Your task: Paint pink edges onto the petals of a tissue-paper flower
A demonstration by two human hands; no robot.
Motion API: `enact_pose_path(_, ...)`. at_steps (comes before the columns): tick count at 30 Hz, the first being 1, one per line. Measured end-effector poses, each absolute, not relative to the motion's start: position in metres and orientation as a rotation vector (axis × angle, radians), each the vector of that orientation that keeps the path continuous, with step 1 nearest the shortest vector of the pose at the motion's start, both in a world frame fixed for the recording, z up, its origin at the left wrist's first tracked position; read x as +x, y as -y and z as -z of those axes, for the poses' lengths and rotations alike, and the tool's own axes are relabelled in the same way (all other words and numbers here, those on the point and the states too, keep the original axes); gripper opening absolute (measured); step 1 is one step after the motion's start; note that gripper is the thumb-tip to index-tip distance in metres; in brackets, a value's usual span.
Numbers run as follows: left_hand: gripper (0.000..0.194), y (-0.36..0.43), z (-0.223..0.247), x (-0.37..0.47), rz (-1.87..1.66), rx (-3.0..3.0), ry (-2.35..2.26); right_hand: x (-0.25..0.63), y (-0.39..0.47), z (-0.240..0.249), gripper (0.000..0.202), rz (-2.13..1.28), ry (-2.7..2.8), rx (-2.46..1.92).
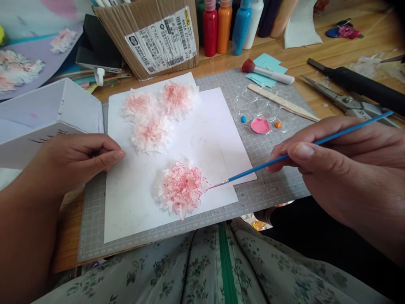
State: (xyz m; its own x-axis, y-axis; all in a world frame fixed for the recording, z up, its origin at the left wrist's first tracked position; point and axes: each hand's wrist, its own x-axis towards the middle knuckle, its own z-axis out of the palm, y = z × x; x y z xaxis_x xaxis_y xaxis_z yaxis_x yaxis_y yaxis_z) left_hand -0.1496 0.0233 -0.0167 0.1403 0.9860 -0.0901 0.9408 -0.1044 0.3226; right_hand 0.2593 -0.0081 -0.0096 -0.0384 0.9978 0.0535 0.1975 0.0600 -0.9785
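Head view: darker pink-edged flower sits near the front edge of the white paper, which lies on the grey cutting mat on the bench. Right hand pinched firmly on the blue paintbrush; pink tip at the flower's right-hand petals, contact too fine to confirm. Left hand loosely curled at the paper's left edge, thumb close to forefinger; nothing seen between them, cannot tell whether it grips the sheet. Hands well apart. Three paler flowers stand beyond, clustered and apart from the darker one. Risks, by judgement: an overloaded tip could blot the thin ruffles, since paint would probably soak inward from the rims; pressing too hard could bend or tear a petal. Flower shows no finger steadying it, so a sideways stroke might slide or roll it. Clear palette with pink paint, blue dab and orange dab lies just beyond the right hand; a careless reach could smear knuckles, then mark the paper. Long shaft gives leverage: a small wrist slip likely throws the tip wide.
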Motion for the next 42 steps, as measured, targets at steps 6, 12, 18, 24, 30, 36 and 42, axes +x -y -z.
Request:
enact_pose_path(6, 0.04, -0.025, 0.014, -0.142, -0.199, 2.085, -1.905, 0.247, 0.009, 0.009, 0.014, -1.131, 1.436, -1.329)
enact_pose_path(12, 0.04, -0.025, 0.013, -0.139, -0.191, 2.07, -1.919, 0.249, 0.008, 0.006, 0.012, -1.096, 1.451, -1.328)
enact_pose_path(18, 0.041, -0.025, 0.014, -0.139, -0.192, 2.046, -1.919, 0.252, 0.008, 0.006, 0.013, -1.039, 1.486, -1.331)
enact_pose_path(24, 0.041, -0.025, 0.012, -0.139, -0.195, 2.046, -1.933, 0.249, 0.007, 0.005, 0.011, -1.12, 1.447, -1.297)
enact_pose_path(30, 0.043, -0.024, 0.012, -0.14, -0.139, 2.022, -1.929, 0.253, 0.006, 0.004, 0.015, -1.082, 1.418, -1.331)
enact_pose_path(36, 0.044, -0.026, 0.012, -0.141, -0.108, 2.017, -1.926, 0.247, 0.007, 0.005, 0.018, -1.149, 1.397, -1.353)
enact_pose_path(42, 0.043, -0.026, 0.013, -0.142, -0.085, 1.993, -1.902, 0.254, 0.005, 0.006, 0.021, -1.075, 1.292, -1.353)
